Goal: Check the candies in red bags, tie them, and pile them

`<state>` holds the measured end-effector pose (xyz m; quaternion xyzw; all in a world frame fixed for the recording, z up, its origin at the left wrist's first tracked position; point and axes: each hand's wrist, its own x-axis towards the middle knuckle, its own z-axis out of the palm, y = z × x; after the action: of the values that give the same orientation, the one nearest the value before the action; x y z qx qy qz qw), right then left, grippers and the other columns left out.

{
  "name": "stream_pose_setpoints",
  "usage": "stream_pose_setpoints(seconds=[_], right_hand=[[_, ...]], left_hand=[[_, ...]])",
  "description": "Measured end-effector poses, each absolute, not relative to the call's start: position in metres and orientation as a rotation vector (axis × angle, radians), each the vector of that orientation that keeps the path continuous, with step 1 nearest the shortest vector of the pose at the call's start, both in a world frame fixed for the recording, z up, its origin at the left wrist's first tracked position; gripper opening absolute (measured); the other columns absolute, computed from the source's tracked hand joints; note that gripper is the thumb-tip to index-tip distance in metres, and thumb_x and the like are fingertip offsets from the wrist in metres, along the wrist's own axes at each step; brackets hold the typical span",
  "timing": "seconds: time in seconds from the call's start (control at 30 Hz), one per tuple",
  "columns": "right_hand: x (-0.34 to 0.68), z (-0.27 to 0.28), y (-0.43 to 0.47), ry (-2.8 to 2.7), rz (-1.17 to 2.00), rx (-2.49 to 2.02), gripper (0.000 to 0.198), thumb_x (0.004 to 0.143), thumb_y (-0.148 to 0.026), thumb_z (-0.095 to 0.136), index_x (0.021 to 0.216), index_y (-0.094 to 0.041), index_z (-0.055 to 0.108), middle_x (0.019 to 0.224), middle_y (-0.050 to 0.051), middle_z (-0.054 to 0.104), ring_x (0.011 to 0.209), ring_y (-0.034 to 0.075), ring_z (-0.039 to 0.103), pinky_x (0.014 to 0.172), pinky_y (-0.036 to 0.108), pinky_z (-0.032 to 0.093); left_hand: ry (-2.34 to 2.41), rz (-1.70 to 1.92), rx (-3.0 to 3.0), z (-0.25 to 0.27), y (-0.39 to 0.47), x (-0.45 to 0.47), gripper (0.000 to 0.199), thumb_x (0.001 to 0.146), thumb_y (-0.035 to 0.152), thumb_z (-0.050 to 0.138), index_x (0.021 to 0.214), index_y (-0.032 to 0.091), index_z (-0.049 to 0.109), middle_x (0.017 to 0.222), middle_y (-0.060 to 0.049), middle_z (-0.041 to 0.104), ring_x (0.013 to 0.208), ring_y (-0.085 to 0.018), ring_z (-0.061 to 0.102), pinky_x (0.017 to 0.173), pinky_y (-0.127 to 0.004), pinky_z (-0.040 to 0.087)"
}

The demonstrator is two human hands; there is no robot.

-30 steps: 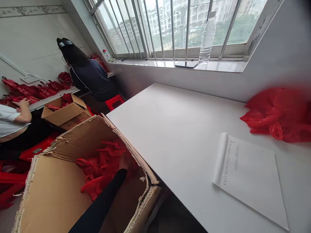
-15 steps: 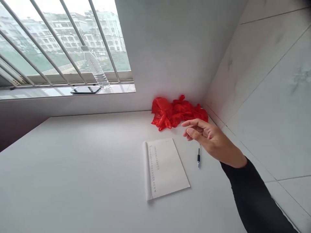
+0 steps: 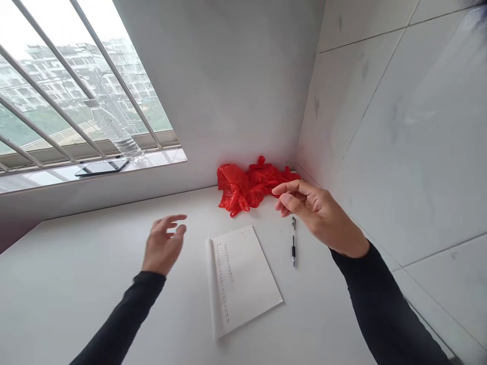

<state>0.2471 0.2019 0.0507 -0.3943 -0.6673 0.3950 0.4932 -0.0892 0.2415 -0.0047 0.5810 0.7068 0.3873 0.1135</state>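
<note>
A notepad [image 3: 249,284] with its left side rolled over lies on the white table [image 3: 114,243], a few columns of small writing on its page. Left of the notepad, my left hand [image 3: 164,242] hovers with fingers curved and apart, holding nothing. On the other side, my right hand [image 3: 308,210] is raised above the table, thumb and forefinger apart and nothing between them. Just below that hand a black and clear pen [image 3: 293,248] rests to the right of the notepad. Crumpled red plastic bags [image 3: 247,185] lie behind, partly covered by my right fingertips.
At the back left, a barred window has a sill [image 3: 163,156] holding a clear water bottle [image 3: 117,134] and a flat dark device [image 3: 101,168], possibly a phone or tablet. A tiled wall [image 3: 395,152] borders the table's right side.
My left hand has come into view from the lower left. The camera has turned, shifting the scene leftward and slightly down. The right hand keeps its pose, and the pen's upper end now shows.
</note>
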Motion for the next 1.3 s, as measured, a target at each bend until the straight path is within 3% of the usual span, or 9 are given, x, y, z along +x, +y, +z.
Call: stream_pose_setpoints(seconds=[0.17, 0.37, 0.57, 0.77, 0.93, 1.1, 1.2, 1.3], right_hand=[[0.253, 0.057, 0.200, -1.585, 0.997, -0.905, 0.024, 0.103, -0.045, 0.057, 0.114, -0.024, 0.066, 0.097, 0.003, 0.070, 0.092, 0.019, 0.067, 0.084, 0.035, 0.056], [0.258, 0.061, 0.199, -1.580, 0.990, -0.900, 0.018, 0.104, -0.039, 0.057, 0.112, -0.027, 0.067, 0.093, 0.000, 0.070, 0.090, 0.016, 0.067, 0.082, 0.031, 0.054], [0.253, 0.063, 0.201, -1.586, 1.016, -0.925, 0.016, 0.104, -0.036, 0.057, 0.111, -0.027, 0.068, 0.091, -0.001, 0.071, 0.089, 0.016, 0.067, 0.084, 0.031, 0.053], [0.245, 0.059, 0.201, -1.632, 1.017, -0.911, 0.017, 0.103, -0.036, 0.056, 0.112, -0.026, 0.067, 0.092, 0.001, 0.071, 0.089, 0.018, 0.068, 0.083, 0.034, 0.053], [0.237, 0.051, 0.205, -1.675, 1.077, -0.912, 0.017, 0.103, -0.032, 0.056, 0.114, -0.024, 0.065, 0.093, 0.001, 0.071, 0.092, 0.018, 0.068, 0.086, 0.035, 0.053], [0.225, 0.035, 0.216, -1.817, 1.101, -0.991, 0.020, 0.103, -0.027, 0.053, 0.118, -0.024, 0.066, 0.112, 0.003, 0.071, 0.103, 0.019, 0.066, 0.090, 0.035, 0.053], [0.220, 0.017, 0.225, -1.998, 1.089, -0.999, 0.031, 0.101, -0.018, 0.049, 0.128, -0.025, 0.064, 0.120, 0.005, 0.068, 0.112, 0.020, 0.062, 0.096, 0.037, 0.050], [0.213, -0.006, 0.231, -2.327, 0.954, -0.914, 0.055, 0.094, -0.010, 0.053, 0.145, -0.029, 0.053, 0.128, 0.007, 0.062, 0.122, 0.025, 0.053, 0.106, 0.044, 0.044]], left_hand=[[1.881, 0.851, 1.973, -0.038, 0.304, -0.021, 0.022, 0.093, 0.029, 0.067, 0.112, 0.018, 0.069, 0.137, -0.011, 0.060, 0.130, -0.028, 0.053, 0.109, -0.054, 0.044], [1.841, 0.704, 1.958, -0.049, 0.329, -0.015, 0.028, 0.095, 0.034, 0.065, 0.116, 0.017, 0.066, 0.125, -0.010, 0.066, 0.112, -0.025, 0.064, 0.099, -0.049, 0.052], [1.740, 0.878, 1.859, -0.010, 0.302, -0.033, 0.036, 0.095, 0.036, 0.062, 0.125, 0.016, 0.064, 0.133, -0.012, 0.064, 0.115, -0.025, 0.064, 0.103, -0.051, 0.049], [1.670, 1.074, 1.691, 0.020, 0.255, -0.039, 0.046, 0.087, 0.047, 0.065, 0.124, 0.020, 0.070, 0.133, -0.010, 0.069, 0.121, -0.028, 0.065, 0.105, -0.040, 0.051], [1.635, 1.047, 1.667, 0.035, 0.202, -0.042, 0.047, 0.086, 0.054, 0.067, 0.126, 0.029, 0.071, 0.135, -0.006, 0.068, 0.130, -0.029, 0.059, 0.108, -0.040, 0.050], [1.565, 0.798, 1.787, 0.039, 0.154, -0.046, 0.042, 0.087, 0.056, 0.063, 0.123, 0.037, 0.073, 0.132, -0.004, 0.070, 0.131, -0.033, 0.059, 0.102, -0.045, 0.055], [1.553, 0.515, 1.915, 0.037, 0.136, -0.050, 0.032, 0.088, 0.058, 0.059, 0.105, 0.041, 0.080, 0.114, -0.002, 0.077, 0.115, -0.033, 0.069, 0.094, -0.043, 0.060], [1.613, 0.440, 1.953, 0.031, 0.124, -0.046, 0.033, 0.091, 0.059, 0.052, 0.099, 0.040, 0.077, 0.108, 0.000, 0.078, 0.093, -0.028, 0.074, 0.072, -0.035, 0.063]])
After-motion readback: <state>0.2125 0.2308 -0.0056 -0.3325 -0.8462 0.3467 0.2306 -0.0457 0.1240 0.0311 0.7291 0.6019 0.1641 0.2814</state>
